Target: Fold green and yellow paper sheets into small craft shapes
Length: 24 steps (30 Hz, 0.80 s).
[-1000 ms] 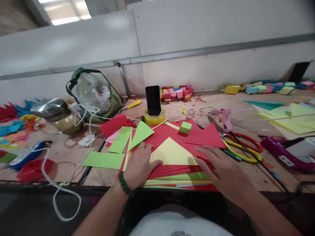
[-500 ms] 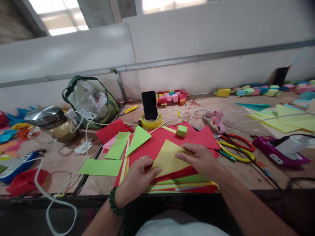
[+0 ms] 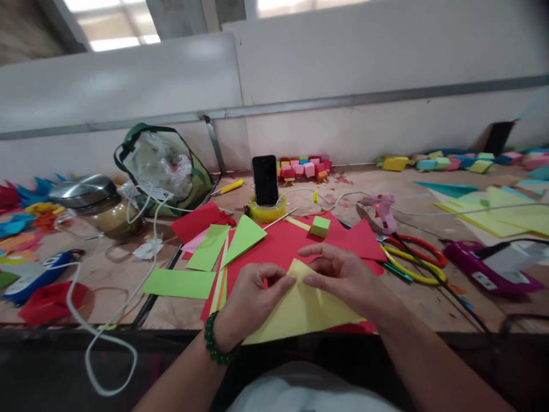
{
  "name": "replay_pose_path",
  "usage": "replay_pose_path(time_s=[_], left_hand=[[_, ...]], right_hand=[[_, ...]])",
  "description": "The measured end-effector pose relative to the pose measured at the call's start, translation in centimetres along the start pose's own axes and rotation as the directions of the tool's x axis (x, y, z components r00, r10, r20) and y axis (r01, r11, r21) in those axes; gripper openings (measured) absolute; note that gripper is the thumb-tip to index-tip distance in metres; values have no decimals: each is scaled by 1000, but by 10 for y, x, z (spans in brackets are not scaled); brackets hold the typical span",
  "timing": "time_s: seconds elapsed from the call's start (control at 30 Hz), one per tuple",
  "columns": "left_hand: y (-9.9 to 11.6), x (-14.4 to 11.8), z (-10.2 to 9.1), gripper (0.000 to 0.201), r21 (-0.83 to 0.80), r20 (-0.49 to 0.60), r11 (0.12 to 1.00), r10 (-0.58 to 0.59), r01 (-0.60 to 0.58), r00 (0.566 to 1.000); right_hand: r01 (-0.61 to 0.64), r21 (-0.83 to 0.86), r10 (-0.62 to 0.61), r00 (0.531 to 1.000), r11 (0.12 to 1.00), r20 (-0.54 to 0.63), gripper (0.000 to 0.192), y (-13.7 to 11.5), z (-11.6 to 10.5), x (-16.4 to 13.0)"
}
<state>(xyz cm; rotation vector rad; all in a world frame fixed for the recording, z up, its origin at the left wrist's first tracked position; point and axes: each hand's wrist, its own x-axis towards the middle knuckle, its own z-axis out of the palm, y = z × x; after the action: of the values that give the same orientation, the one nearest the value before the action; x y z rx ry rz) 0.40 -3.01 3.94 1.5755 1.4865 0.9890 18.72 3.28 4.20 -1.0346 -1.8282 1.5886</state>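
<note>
A sheet of pale yellow paper is held near its top corner between both hands, its wide side toward me. My left hand pinches it at the left of that corner, thumb on top. On the right, my right hand grips the paper close to the same corner, its thumb on the near face. Beneath lie red sheets. A small green paper cube sits on them just beyond my right hand. Folded green paper lies past my left hand.
A phone stands on a yellow tape roll. On the right are a pink glue gun, scissors and a purple power strip. A glass jar, a bag and a white cable occupy the left.
The yellow paper has been turned and drawn nearer, with its wide side now along the table edge. Both hands have moved together to its top corner.
</note>
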Motion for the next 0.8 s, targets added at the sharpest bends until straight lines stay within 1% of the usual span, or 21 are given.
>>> replay_pose_path(time_s=[0.1, 0.2, 0.43, 0.5, 0.57, 0.63, 0.7, 0.73, 0.77, 0.8], left_hand=[[0, -2, -1, 33, 49, 10, 999, 23, -24, 1000], [1, -2, -2, 33, 101, 6, 994, 47, -47, 999], [1, 0, -2, 35, 185, -29, 980, 73, -67, 997], [-1, 2, -2, 36, 235, -35, 970, 78, -68, 996], [-3, 5, -1, 38, 318, -39, 945, 85, -68, 996], [-5, 8, -1, 33, 458, -54, 886, 109, -73, 993], [-9, 12, 1, 19, 628, -82, 774, 175, -86, 981], [-12, 13, 3, 21, 697, -85, 710, 217, -98, 972], [-15, 14, 5, 29, 744, -68, 657, 257, -123, 964], [-18, 14, 6, 35, 765, -33, 623, 286, -160, 958]], right_hand=[[12, 38, -11, 999, 999, -31, 43, -2, 2, 3], [25, 25, -24, 998, 999, -60, 42, -1, 4, 6], [73, -93, -84, 989, 993, -119, 37, -1, 7, 9], [88, -134, -106, 986, 987, -132, 36, -2, 7, 10], [108, -188, -135, 981, 976, -139, 35, -2, 7, 14], [132, -267, -176, 973, 955, -147, 33, 1, 8, 20], [126, -376, -199, 966, 918, -162, 32, 7, 9, 29], [101, -438, -196, 965, 893, -177, 31, 11, 9, 34], [62, -502, -183, 963, 863, -195, 31, 15, 10, 38], [20, -560, -169, 962, 828, -216, 32, 19, 10, 43]])
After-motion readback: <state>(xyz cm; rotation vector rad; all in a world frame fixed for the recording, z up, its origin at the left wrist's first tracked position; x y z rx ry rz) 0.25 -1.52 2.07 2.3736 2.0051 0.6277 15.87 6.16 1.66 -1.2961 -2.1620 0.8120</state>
